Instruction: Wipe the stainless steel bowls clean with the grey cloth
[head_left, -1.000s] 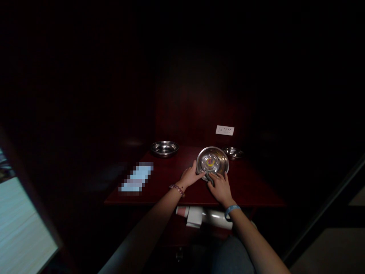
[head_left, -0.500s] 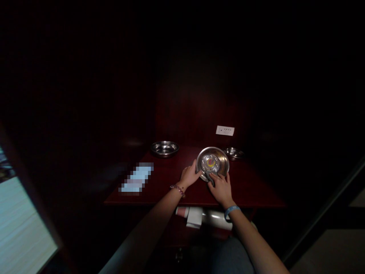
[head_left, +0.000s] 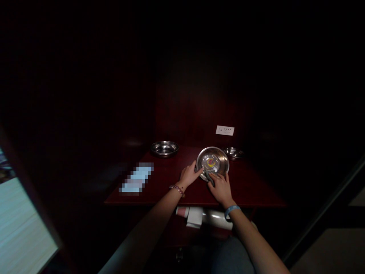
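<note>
A shiny metal bowl with a yellow and red round label inside is tilted toward me above the dark red table. My left hand is closed on its left edge, thumb toward the inside. With bent fingers, my right hand presses a dark grey cloth against the lower part of the bowl. A bit of dark grey also shows by my left thumb. Behind and to the left stands another metal bowl. A third metal bowl is partly hidden behind the held one.
On the left of the table lies a bright pixelated patch. Below the tabletop are pink and white paper cups and a white cylinder. A white socket plate is on the back wall.
The bowl has tipped very slightly, and its label sits a touch further right. Both hands keep nearly the same places on the bowl and cloth.
</note>
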A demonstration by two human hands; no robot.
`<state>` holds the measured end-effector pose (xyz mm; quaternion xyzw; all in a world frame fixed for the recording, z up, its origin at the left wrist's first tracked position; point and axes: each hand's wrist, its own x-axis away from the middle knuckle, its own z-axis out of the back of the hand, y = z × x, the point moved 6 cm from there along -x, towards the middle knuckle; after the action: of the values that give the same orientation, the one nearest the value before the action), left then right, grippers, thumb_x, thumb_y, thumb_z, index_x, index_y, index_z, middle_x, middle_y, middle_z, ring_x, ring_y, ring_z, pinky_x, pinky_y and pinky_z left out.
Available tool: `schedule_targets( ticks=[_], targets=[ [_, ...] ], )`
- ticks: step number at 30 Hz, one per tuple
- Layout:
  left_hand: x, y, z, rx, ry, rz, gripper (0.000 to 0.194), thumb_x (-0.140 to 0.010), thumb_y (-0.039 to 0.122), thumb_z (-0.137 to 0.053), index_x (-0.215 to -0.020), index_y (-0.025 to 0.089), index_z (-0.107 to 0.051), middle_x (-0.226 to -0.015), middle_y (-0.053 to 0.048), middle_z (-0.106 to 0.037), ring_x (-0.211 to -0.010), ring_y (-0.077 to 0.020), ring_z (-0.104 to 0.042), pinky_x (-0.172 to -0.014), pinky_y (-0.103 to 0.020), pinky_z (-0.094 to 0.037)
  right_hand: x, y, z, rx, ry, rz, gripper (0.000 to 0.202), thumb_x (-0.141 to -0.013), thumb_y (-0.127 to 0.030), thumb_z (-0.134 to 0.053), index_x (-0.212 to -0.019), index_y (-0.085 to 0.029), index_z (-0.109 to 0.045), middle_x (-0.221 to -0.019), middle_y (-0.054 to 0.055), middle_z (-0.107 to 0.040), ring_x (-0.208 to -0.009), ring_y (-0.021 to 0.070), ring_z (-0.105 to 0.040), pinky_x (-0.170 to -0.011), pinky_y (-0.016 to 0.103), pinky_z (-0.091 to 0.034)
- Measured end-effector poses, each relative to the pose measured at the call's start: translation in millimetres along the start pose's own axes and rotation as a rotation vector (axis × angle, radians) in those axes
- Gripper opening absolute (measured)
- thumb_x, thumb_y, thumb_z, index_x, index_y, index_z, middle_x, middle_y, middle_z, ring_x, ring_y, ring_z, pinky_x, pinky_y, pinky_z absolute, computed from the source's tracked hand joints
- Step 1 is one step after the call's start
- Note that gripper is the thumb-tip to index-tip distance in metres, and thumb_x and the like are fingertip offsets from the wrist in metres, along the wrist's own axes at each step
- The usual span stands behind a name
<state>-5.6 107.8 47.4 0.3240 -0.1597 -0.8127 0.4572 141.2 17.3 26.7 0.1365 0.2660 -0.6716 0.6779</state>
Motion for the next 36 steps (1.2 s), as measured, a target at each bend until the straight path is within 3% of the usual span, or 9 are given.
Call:
schedule_targets(
  ticks=[7,16,22,36],
  targets=[
    [0.3,0.0,-7.5,0.018,-0.023,-0.098,0.055,-0.08,0.056,-0.06,-0.124,0.025,-0.05,-0.097,-0.005,-0.073,-0.088,-0.0233,-0.07,-0.073,-0.028,-0.048,-0.3,-0.4,-1.0,-0.029,-0.014,0.026,0.043,-0.089,-0.033,-0.046,-0.13,-0.025,-0.058,-0.129,0.003,-0.063,-0.125,0.0229,-0.049,-0.117,0.047,-0.007],
    [0.0,2.4,-7.7,0.032,-0.05,-0.08,0.044,-0.085,0.043,-0.057,-0.124,0.022,-0.05,-0.108,-0.008,-0.071,-0.098,-0.0237,-0.068,-0.081,-0.03,-0.05,-1.2,-1.0,-2.8,-0.027,-0.036,0.041,0.044,-0.089,-0.033,-0.046,-0.131,-0.026,-0.057,-0.133,0.002,-0.061,-0.124,0.0226,-0.05,-0.117,0.048,-0.007],
    [2.4,6.1,-6.4,0.063,-0.06,-0.047,0.048,-0.085,0.04,-0.057,-0.128,0.022,-0.046,-0.116,-0.009,-0.069,-0.107,-0.0248,-0.065,-0.087,-0.032,-0.049,-0.4,-1.4,-1.6,-0.014,-0.03,0.031,0.043,-0.089,-0.033,-0.047,-0.13,-0.027,-0.057,-0.132,0.002,-0.061,-0.124,0.0227,-0.05,-0.117,0.048,-0.006],
    [0.8,6.8,-6.0,0.034,-0.039,-0.068,0.046,-0.086,0.041,-0.057,-0.126,0.022,-0.045,-0.109,-0.009,-0.071,-0.102,-0.0244,-0.068,-0.084,-0.031,-0.049,0.4,0.5,1.2,0.023,0.036,-0.016,0.039,-0.089,-0.035,-0.047,-0.124,-0.027,-0.063,-0.127,0.003,-0.065,-0.122,0.0237,-0.052,-0.117,0.05,-0.005]
  ],
)
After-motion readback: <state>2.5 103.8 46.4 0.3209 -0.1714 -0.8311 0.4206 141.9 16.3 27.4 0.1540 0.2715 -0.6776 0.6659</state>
